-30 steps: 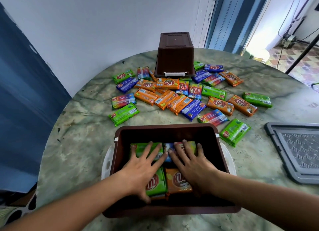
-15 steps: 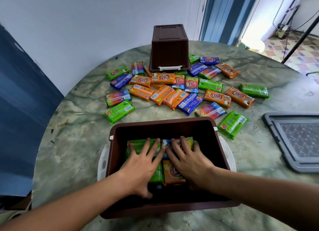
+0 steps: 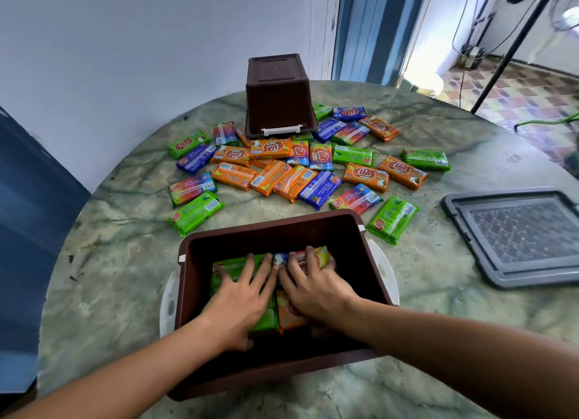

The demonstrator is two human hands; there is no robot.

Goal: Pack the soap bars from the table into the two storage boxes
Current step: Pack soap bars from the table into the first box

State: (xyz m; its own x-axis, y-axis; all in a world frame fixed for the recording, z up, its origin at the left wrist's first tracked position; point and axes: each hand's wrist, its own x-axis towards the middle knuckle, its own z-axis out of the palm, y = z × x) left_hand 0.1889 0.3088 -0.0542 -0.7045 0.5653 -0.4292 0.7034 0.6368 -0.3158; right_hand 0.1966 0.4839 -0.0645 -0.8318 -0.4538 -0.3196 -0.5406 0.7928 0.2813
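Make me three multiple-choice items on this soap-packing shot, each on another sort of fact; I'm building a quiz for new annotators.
1. Where are both hands?
A. inside the near box
B. on the grey lid
C. on the far box

2. What colour are the two storage boxes?
A. grey
B. brown
C. blue

3. How does the far box stand?
A. upright and open
B. upside down
C. lying on its side

Key:
1 A: the left hand and right hand press flat on soap bars in the near box.
2 B: both shells are brown.
3 B: the far box shows its base on top, rim on the table.
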